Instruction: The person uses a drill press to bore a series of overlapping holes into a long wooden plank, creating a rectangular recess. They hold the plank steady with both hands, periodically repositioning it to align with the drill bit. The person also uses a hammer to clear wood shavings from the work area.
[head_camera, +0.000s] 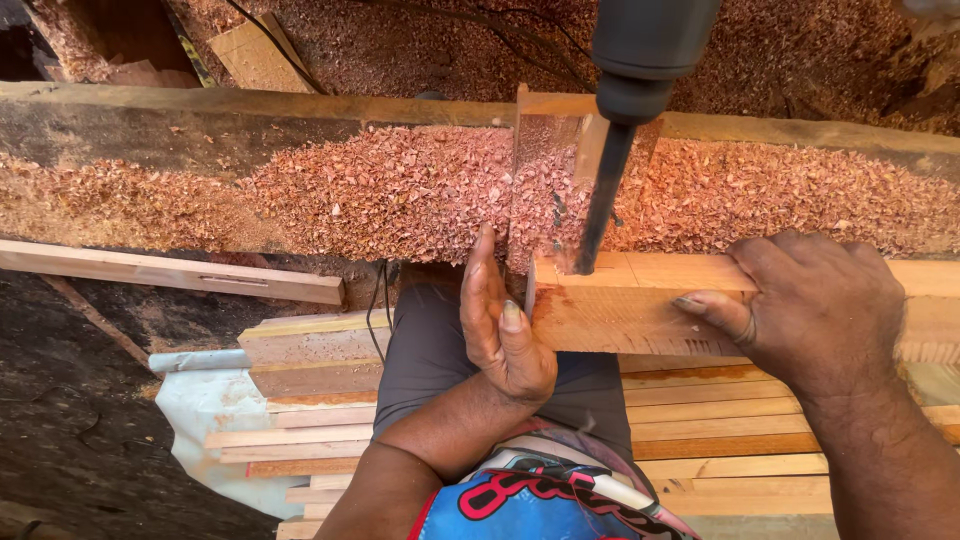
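A light wooden beam (640, 305) lies on a shaving-covered bench, its cut end toward the middle. My left hand (505, 325) is flat and upright against that end, fingers straight, thumb on the beam's front corner. My right hand (810, 305) presses down on top of the beam further right, thumb on its front face. A dark drilling machine head (645, 50) hangs above, and its long dark bit (598, 205) comes down onto the beam's top near the end.
Reddish wood shavings (380, 190) cover the long bench (200, 110). A loose batten (170, 270) lies at the left. Several stacked planks (310, 400) sit below, beside my grey-clad legs. More shavings cover the ground beyond the bench.
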